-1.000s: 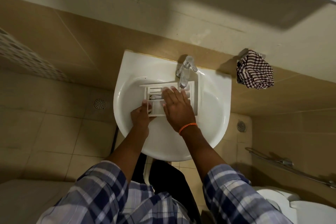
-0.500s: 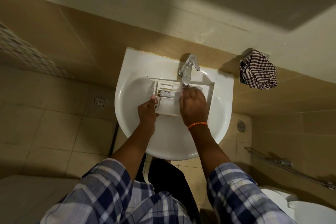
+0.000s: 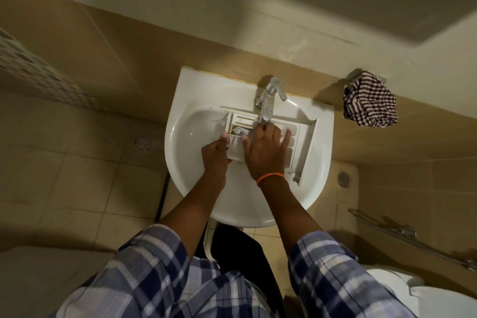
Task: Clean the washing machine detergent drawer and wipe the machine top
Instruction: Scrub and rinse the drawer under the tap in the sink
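A white detergent drawer (image 3: 300, 137) with several compartments lies in the white sink basin (image 3: 191, 162), right under the chrome tap (image 3: 268, 100). My left hand (image 3: 215, 153) grips the drawer's left end. Over the drawer's middle compartments, my right hand (image 3: 265, 151) lies flat with its fingers spread and an orange band on the wrist. It hides much of the drawer's middle. The washing machine is not in view.
A checked cloth (image 3: 369, 103) hangs on a wall hook right of the sink. A toilet (image 3: 423, 292) sits at the lower right below a metal rail (image 3: 402, 235). Floor drains (image 3: 143, 142) lie on both sides of the sink.
The drawer has shifted right in the basin, under the tap. My right hand went from flat to bunched near the tap, then spread flat again.
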A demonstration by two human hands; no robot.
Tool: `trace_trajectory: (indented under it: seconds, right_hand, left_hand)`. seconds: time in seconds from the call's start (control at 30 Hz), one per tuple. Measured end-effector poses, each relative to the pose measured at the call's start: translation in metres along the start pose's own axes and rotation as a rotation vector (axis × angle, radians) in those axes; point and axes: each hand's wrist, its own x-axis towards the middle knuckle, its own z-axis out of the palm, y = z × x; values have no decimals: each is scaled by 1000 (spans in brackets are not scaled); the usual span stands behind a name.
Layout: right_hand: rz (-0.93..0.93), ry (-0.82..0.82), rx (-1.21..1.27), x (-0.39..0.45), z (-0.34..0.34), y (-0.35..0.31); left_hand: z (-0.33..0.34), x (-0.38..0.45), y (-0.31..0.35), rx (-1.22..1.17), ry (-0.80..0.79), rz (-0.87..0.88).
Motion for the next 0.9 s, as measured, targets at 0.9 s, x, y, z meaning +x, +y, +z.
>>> trace_trajectory:
  seconds: [0.9]
  right_hand:
    - [47,87,139,-40,-4,6]
  left_hand:
    - [-7,5,19,152,24,162]
